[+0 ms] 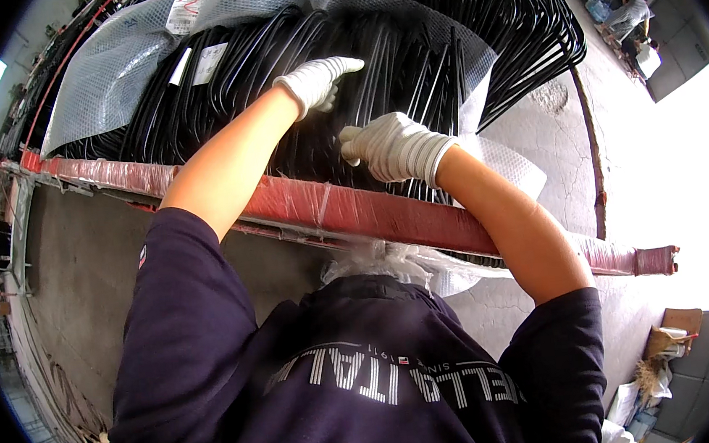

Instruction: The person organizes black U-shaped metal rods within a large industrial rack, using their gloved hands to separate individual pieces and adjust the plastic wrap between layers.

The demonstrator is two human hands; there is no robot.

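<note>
Densely packed black bent tubes [229, 89] lie side by side in front of me. My left hand [315, 84], in a white knit glove, is over the middle of them. Its upper finger points right and its other fingers bend down, apart from it; no held thing shows. Nearer and to the right, my right hand [398, 146], also gloved, is closed with the fingers curled in just above the tubes. Whatever lies inside that grip is hidden. Both forearms reach across a red beam [354, 213] wrapped in clear film.
Bubble wrap [109, 70] partly covers the tubes, with a white label [186, 10] on it. The red beam runs between my body and the stack, its end [657, 261] sticking out at right. Another person [630, 16] is at the far right. Clutter [673, 341] lies lower right.
</note>
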